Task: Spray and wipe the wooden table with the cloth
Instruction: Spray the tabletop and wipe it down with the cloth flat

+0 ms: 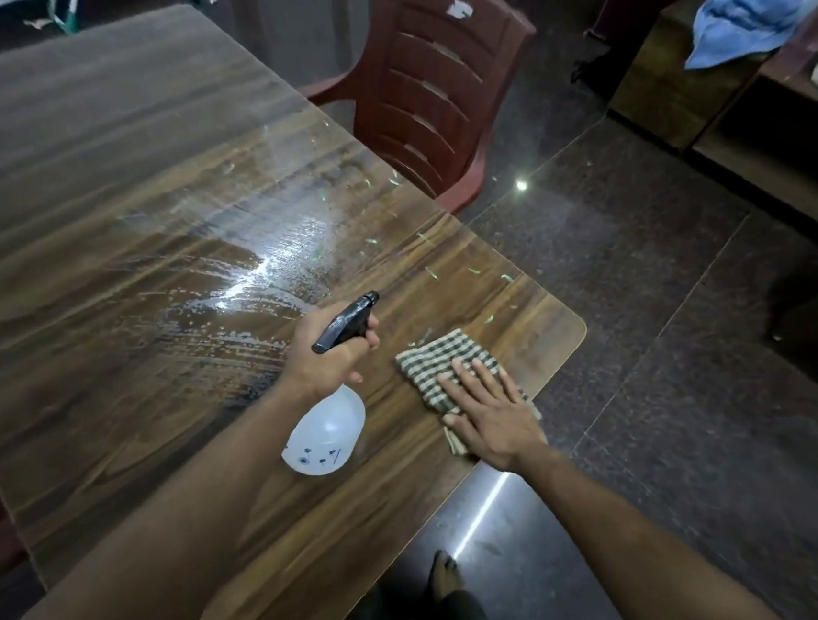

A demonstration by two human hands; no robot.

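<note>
Cloth: the checked cloth point(440, 366) lies flat on the wooden surface point(96, 300), low and right of the middle of the frame, near the rounded corner.
Right hand: the right hand point(494, 414) rests flat on the cloth, with its fingers point(483, 375) straight and spread, not curled round anything.
Spray bottle: the spray bottle point(326, 435) is just left of the cloth, tilted, with its black top point(345, 322) pointing up and to the right.
Left hand: the left hand point(328, 352) holds the bottle by the neck, with its fingers curled round the black top.
Wet patch: a shiny wet patch point(245, 285) with small drops sits on the surface in the middle of the frame, above the left hand.
Chair: a dark red plastic chair point(430, 83) stands at the far edge of the surface, at the upper middle.
Blue cloth: a crumpled blue cloth point(744, 22) lies on furniture at the upper right.
Floor: the dark stone floor point(649, 336) fills the right side.
</note>
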